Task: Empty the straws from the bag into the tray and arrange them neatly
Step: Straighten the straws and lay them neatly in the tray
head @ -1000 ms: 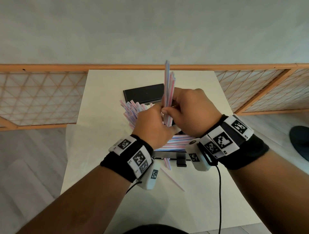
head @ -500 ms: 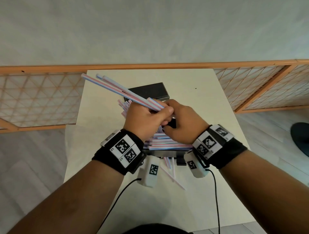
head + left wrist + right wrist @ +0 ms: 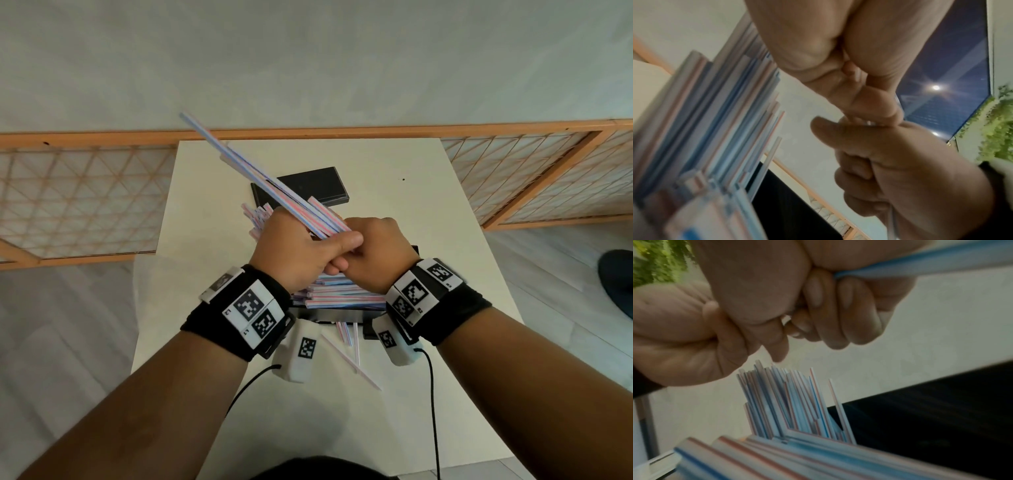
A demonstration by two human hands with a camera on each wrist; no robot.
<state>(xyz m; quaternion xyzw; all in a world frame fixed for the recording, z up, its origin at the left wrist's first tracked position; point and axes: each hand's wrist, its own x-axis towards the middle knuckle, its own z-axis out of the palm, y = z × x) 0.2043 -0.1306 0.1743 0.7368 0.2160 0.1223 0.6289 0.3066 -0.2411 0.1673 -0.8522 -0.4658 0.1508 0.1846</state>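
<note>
Straws (image 3: 274, 192) stood bunched in both hands over the tray (image 3: 337, 313), left hand (image 3: 294, 253) and right hand (image 3: 376, 253) clenched round their near ends, tips slanting far-left; arranging seemed under way, and next called for laying them level alongside the pile (image 3: 342, 294)
</note>
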